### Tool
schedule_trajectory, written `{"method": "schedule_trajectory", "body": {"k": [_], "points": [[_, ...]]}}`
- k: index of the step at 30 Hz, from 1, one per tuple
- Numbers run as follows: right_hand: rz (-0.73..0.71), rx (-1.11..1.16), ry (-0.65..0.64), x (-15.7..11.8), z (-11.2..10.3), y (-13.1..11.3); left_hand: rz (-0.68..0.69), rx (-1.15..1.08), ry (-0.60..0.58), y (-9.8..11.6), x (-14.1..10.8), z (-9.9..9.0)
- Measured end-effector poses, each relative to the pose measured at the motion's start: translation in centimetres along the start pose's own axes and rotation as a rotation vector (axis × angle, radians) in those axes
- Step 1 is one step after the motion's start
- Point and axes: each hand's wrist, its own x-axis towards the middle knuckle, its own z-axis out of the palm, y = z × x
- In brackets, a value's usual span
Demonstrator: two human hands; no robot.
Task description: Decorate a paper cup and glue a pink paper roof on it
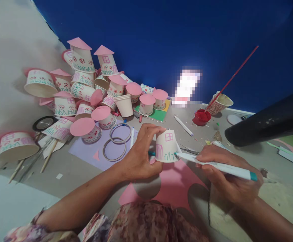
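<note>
Upside down in the middle of the view is a small white paper cup (170, 144), with a purple window, a purple door and green zigzag grass drawn on it. My left hand (142, 151) grips it from the left, fingers at the top and thumb near the rim. In my right hand (232, 168) is a white marker (224, 166) with a green end, its green tip at the cup's lower side by the grass strokes. Pink paper (176, 181) with round cut-outs lies beneath the hands.
Decorated cups with pink cone roofs (82, 55) pile up on the left, around a plain cup stack (124, 106). Tape rings (114, 150) lie on lilac paper (86, 158). Right of centre are another marker (183, 125), a red paint pot (201, 117) and a black cylinder (264, 117).
</note>
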Motion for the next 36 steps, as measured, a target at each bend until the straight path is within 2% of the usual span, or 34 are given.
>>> {"method": "schedule_trajectory", "body": {"k": [8,14,19,23,27,32,36], "points": [[0.004,-0.028,-0.017,-0.6,0.1,0.1,-0.021,0.052,-0.016,0.1,-0.2,0.2],[-0.046,-0.003,-0.109,0.1,0.6,-0.4,-0.018,0.130,-0.052,0.2,-0.2,0.1],[-0.081,-0.022,-0.109,0.2,0.7,-0.4,-0.032,0.159,-0.089,0.4,-0.2,0.1],[-0.048,-0.013,-0.161,0.0,0.4,-0.2,-0.041,0.164,-0.088,0.3,-0.2,0.0],[0.000,0.041,-0.064,-0.5,0.0,-0.1,-0.019,0.161,-0.062,0.1,-0.3,0.0],[0.056,-0.047,0.086,-1.5,0.3,0.7,-0.018,0.172,-0.003,-0.8,-0.4,0.5],[0.106,-0.113,0.122,-1.3,0.8,2.2,-0.024,0.290,0.077,-2.2,-0.5,0.9]]}}
